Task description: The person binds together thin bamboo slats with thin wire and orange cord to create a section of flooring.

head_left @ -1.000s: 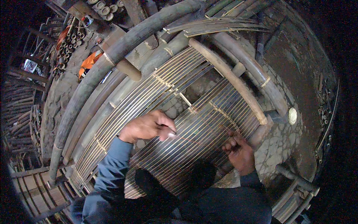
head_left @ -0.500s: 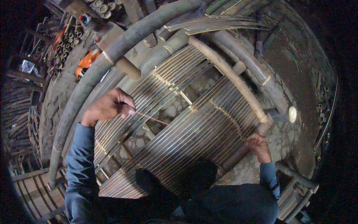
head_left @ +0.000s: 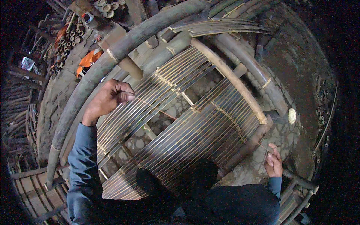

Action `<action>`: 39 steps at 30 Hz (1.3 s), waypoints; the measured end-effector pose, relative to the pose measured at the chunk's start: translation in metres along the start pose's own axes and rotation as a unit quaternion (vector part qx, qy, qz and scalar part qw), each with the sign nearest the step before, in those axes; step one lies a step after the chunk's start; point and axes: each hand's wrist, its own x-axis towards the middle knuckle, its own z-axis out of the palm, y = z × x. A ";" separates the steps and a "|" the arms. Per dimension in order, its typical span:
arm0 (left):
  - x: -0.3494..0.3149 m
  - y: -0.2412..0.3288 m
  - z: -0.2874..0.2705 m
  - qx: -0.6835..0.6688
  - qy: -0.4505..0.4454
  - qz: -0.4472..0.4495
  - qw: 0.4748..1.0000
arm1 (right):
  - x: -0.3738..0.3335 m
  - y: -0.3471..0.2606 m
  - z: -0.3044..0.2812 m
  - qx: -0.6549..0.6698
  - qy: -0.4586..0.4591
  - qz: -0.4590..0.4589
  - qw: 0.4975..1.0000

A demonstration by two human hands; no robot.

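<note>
A panel of narrow bamboo slats (head_left: 161, 152) lies across the middle, bound by crosswise lashings. My left hand (head_left: 107, 99) hangs above its left side, finger and thumb pinched on a thin reddish-brown strand (head_left: 155, 108). That strand slants down to the right, to a gap between the slats. Past the panel's right edge, my right hand (head_left: 274, 164) is raised with its fingers curled. Another length of thin strand (head_left: 262, 146) runs from these fingers toward the panel. Whether both lengths are one piece is hidden beneath the slats.
A thick bamboo pole (head_left: 84, 88) curves along the left and far side in this lens. A pale rounded bar (head_left: 234, 84) borders the panel's far right. Cut bamboo pieces (head_left: 67, 43) and an orange item (head_left: 89, 60) lie at upper left. Stone paving (head_left: 285, 135) shows at right.
My right hand has moved right and downward, away from the panel's edge, and its strand now shows. My left hand has risen slightly, with more of its strand visible above the slats.
</note>
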 end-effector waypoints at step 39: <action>0.033 -0.038 0.062 -0.112 -0.024 0.006 0.993 | 0.003 -0.009 -0.330 -0.608 0.356 -0.180 0.686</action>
